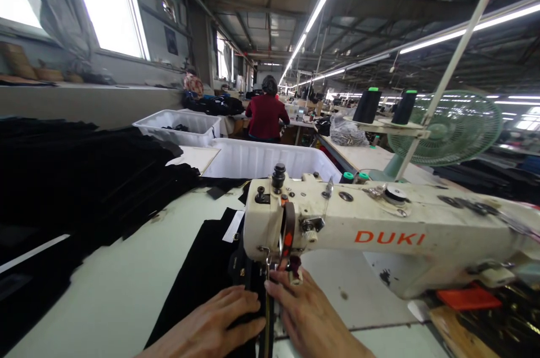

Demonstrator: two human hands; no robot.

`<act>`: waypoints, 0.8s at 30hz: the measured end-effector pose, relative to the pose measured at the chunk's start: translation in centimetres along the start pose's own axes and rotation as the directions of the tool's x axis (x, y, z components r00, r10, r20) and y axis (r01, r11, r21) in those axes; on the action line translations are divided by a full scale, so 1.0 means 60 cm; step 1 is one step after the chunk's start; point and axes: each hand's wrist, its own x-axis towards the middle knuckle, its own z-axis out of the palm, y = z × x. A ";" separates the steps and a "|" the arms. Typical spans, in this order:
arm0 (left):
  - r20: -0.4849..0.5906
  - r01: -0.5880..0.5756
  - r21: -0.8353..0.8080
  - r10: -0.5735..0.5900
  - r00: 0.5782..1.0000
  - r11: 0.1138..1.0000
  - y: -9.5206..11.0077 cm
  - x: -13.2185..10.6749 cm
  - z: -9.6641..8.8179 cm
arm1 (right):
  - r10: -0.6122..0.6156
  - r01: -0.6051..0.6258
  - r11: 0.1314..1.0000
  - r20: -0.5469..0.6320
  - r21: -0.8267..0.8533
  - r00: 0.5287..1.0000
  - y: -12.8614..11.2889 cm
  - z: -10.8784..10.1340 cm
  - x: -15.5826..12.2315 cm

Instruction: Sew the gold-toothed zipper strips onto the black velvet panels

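A black cloth piece (198, 273) lies on the table and runs under the head of a cream sewing machine (337, 223). A narrow black strip with a gold-coloured line (266, 327), which looks like a zipper tape, runs toward the presser foot area. My left hand (215, 318) rests on the cloth just left of the strip, fingers stretched forward. My right hand (306, 307) lies right of the strip, its fingertips close to the needle area and touching the work. The needle itself is hidden. A white label (233, 227) shows on the cloth.
A large pile of black cloth (84, 172) covers the table's left side. White plastic bins (270, 158) stand beyond the machine. Thread cones (367, 106) and a green fan (447, 127) are at right. A person in a dark red top (266, 116) sits ahead.
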 end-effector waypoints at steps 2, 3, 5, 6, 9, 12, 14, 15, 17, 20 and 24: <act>0.039 0.031 0.011 -0.032 0.999 0.999 -0.009 -0.010 0.008 | 0.011 -0.011 1.000 -0.029 0.008 1.000 0.002 0.000 0.000; 0.059 0.047 0.022 -0.048 0.997 0.999 -0.014 -0.015 0.015 | 0.007 -0.006 1.000 -0.049 0.023 0.999 0.000 -0.002 0.000; 0.076 0.080 0.055 -0.084 0.994 0.995 -0.023 -0.024 0.028 | -0.043 0.049 0.996 -0.077 0.076 0.996 -0.006 -0.007 -0.002; 0.072 0.086 0.068 -0.090 0.993 0.994 -0.026 -0.027 0.033 | -0.091 0.100 0.990 -0.088 0.104 0.992 -0.009 -0.009 -0.003; 0.058 0.047 0.064 -0.051 0.997 0.997 -0.026 -0.022 0.038 | -0.198 0.215 0.962 -0.112 0.169 0.974 -0.019 -0.011 -0.007; 0.026 -0.002 0.039 0.001 1.000 0.999 -0.018 -0.008 0.030 | -0.188 0.215 0.955 -0.144 0.203 0.972 -0.023 -0.006 -0.010; 0.006 -0.008 0.029 0.008 1.000 1.000 -0.016 -0.001 0.023 | -0.192 0.221 0.957 -0.160 0.189 0.968 -0.023 0.000 -0.009; 0.006 -0.010 0.021 0.010 1.000 1.000 -0.017 0.001 0.021 | -0.199 0.226 0.960 -0.164 0.166 0.966 -0.022 0.003 -0.008; 0.015 -0.006 0.012 0.006 1.000 1.000 -0.022 0.001 0.021 | -0.212 0.232 0.968 -0.179 0.100 0.961 -0.020 0.010 -0.005; 0.024 0.018 0.002 -0.018 1.000 1.000 -0.034 -0.003 0.026 | -0.225 0.233 0.972 -0.230 0.012 0.947 -0.015 0.023 0.002; 0.000 0.061 -0.036 -0.061 0.998 0.997 -0.049 -0.004 0.028 | -0.203 0.189 0.979 -0.275 -0.076 0.940 -0.004 0.039 0.005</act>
